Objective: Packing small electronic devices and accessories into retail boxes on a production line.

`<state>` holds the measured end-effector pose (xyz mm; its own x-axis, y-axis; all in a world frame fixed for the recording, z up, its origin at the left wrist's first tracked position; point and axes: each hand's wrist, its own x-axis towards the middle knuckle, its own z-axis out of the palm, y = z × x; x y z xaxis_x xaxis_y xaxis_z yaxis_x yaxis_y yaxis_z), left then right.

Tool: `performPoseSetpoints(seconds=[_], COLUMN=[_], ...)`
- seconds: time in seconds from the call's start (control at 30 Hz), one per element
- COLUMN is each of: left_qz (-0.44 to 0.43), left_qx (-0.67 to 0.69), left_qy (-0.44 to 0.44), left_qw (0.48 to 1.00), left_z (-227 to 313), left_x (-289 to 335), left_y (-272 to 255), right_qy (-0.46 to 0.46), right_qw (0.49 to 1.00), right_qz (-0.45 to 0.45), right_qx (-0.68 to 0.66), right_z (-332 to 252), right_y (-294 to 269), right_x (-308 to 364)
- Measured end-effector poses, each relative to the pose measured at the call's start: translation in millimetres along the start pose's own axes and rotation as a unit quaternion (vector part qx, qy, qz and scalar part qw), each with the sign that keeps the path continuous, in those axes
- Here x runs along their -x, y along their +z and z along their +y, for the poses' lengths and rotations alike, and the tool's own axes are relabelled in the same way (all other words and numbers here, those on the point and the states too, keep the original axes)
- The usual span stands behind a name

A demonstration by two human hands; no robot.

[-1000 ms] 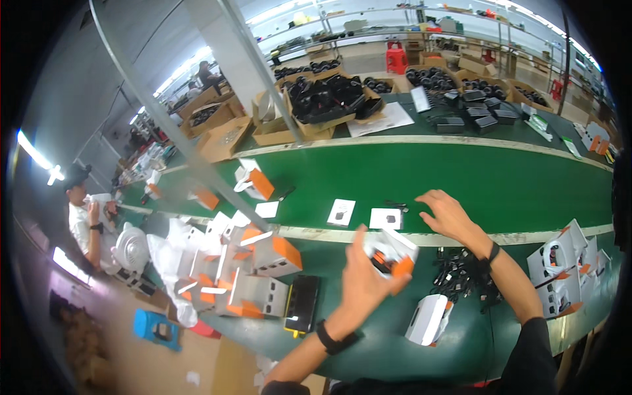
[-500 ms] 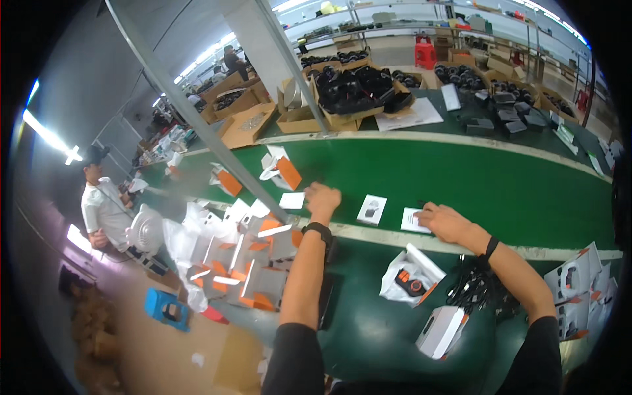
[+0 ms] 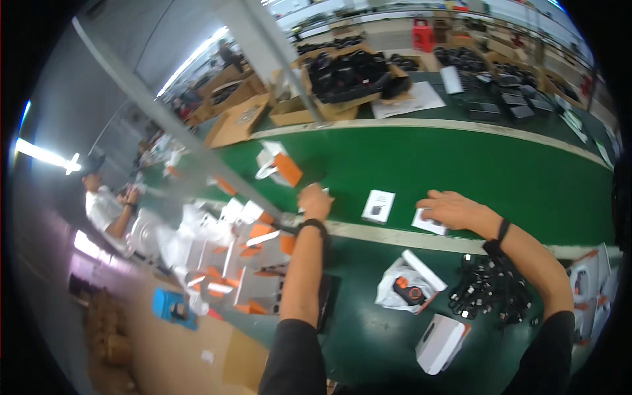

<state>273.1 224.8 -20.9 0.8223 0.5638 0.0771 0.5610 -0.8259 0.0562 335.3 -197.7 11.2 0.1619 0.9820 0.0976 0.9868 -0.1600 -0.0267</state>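
My left hand (image 3: pixel 316 201) is closed at the near edge of the green conveyor belt, with slivers of a white booklet showing around its fingers. My right hand (image 3: pixel 454 209) bends over another white booklet (image 3: pixel 430 224), thumb and fingers at it and covering its upper part. Between the hands lies a white booklet (image 3: pixel 378 207) with a small dark picture on it. On the bench below, an opened box (image 3: pixel 431 266) holds a black-and-orange device (image 3: pixel 409 289) in white plastic wrap. Nearer me is a closed white-and-orange box (image 3: pixel 441 343).
Black cables (image 3: pixel 490 289) are heaped at right, beside more boxes (image 3: pixel 588 289). Open white-and-orange boxes (image 3: pixel 243 270) crowd the left, near a slanting metal post (image 3: pixel 184 135). An open box (image 3: pixel 282 164) sits on the belt (image 3: pixel 500 174). A person (image 3: pixel 108 207) stands far left.
My left hand has moved down and left, over the booklet beside it. My right hand has come further over its booklet, which sits slightly farther right. The view has tilted.
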Motion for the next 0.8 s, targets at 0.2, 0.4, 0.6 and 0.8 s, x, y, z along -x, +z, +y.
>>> performPoseSetpoints(seconds=[0.2, 0.4, 0.6, 0.8], left_qz=[-0.140, -0.179, -0.126, -0.236], left_qx=[-0.002, 0.081, 0.294, 0.032], left_qy=[-0.194, -0.121, 0.408, 0.359], left_qw=[0.971, 0.973, 0.855, 0.902], left_z=[-54.5, -50.4, 62.0, 131.7], left_x=[-42.7, -31.4, 27.6, 37.2], left_y=[-2.0, -19.0, -30.3, -35.0], right_qy=[0.006, 0.093, 0.186, 0.303], right_qw=[1.000, 0.988, 0.962, 0.868], right_qz=[-0.017, -0.123, 0.075, 0.294], right_qx=[-0.009, 0.029, -0.185, -0.262], right_z=[-11.4, -9.5, 14.3, -40.7], right_y=[11.1, -1.0, -48.6, -62.4], right_x=[-28.9, -23.4, 27.5, 74.4])
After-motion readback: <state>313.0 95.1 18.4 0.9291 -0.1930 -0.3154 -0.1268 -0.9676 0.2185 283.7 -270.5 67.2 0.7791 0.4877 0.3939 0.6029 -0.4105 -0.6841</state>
